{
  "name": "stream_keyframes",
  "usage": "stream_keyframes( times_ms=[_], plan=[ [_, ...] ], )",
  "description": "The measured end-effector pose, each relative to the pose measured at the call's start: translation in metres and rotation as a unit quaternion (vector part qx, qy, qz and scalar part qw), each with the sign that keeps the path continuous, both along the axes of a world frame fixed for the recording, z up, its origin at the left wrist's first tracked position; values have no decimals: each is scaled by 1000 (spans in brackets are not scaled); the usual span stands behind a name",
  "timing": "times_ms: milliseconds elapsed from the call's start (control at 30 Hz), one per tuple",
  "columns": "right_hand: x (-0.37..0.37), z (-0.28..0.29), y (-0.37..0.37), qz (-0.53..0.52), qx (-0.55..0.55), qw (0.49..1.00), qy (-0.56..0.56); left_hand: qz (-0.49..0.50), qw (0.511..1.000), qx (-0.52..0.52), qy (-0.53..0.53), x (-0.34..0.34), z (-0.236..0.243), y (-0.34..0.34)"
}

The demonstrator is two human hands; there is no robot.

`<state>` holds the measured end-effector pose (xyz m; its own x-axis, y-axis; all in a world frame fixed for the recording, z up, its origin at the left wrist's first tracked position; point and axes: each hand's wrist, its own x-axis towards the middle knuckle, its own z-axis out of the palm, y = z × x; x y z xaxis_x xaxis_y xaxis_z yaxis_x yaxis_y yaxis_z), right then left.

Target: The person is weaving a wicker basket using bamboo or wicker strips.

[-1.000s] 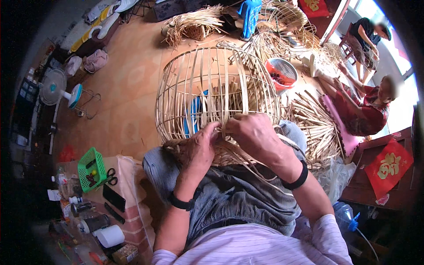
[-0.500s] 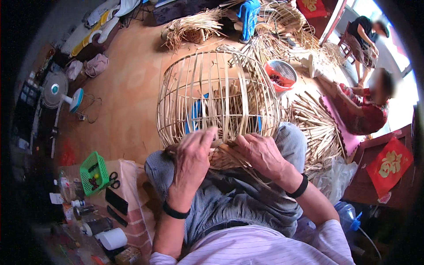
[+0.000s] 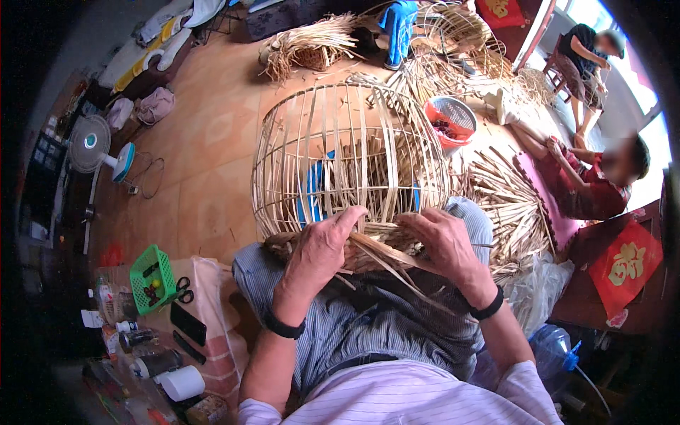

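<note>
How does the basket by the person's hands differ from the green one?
The woven basket is large, tan and rounded; the green basket is small and boxy. The left hand and right hand are at the woven basket's near edge; neither touches the green basket. Both baskets' walls have gaps.

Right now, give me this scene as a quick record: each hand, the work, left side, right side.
Left hand: at the basket's woven near edge, grip partly hidden
Right hand: fingers at the same edge, grip unclear
Work: open-ribbed basket at the knees, loose strips between the hands
Left side: green plastic basket, black scissors
Right side: strip pile, seated person in red
</note>
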<state>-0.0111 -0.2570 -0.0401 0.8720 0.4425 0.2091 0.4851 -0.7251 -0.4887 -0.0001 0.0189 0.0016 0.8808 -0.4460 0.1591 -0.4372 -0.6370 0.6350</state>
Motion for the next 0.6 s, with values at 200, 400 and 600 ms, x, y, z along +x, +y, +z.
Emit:
stream_keyframes(
  times_ms=[200, 400, 600],
  plan=[
    [-46, 20, 42, -59, 7, 997, -40, -12, 1000, 5, 27, -1, -6, 7],
    [-73, -7, 43, -37, 186, 967, 167, -29, 999, -2, -40, -15, -14, 7],
    [-76, 68, 3, -52, 305, 794, 524, -17, 997, 3, -81, -12, -30, 2]
  ],
)
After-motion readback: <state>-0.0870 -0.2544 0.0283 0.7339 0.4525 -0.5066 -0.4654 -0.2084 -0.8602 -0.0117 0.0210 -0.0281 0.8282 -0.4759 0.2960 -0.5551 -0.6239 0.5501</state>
